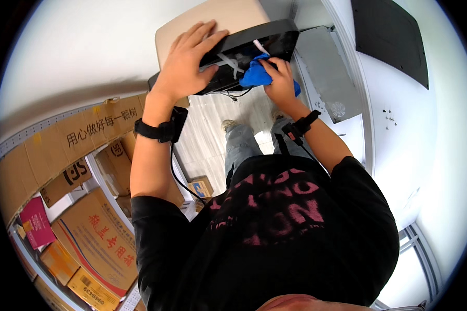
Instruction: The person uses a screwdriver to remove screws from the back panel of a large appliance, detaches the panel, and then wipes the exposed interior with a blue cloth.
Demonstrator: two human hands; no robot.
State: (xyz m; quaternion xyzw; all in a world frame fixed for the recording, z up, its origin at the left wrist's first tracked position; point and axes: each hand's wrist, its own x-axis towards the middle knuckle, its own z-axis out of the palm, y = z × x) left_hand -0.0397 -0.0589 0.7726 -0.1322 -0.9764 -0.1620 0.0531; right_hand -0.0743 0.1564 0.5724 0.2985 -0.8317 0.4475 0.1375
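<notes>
A bulky appliance with a beige housing (213, 19) and a black frame (251, 35) is in front of me at the top of the view. My left hand (189, 61) lies spread on it, fingers on the beige housing and thumb reaching over the black side. In my right hand (282, 85) is a bunched blue cloth (256, 75), which meets the black side near some pale strips (232, 63). Part of the cloth hangs out below that hand. Dark cables (236, 97) dangle under the appliance.
Cardboard boxes (96, 233) crowd a shelf on the left, behind a long cardboard strip (62, 142). At right are a grey metal panel (327, 67), a black panel (392, 41) and several small screws (389, 118) on white. A small box (201, 186) sits low by my legs.
</notes>
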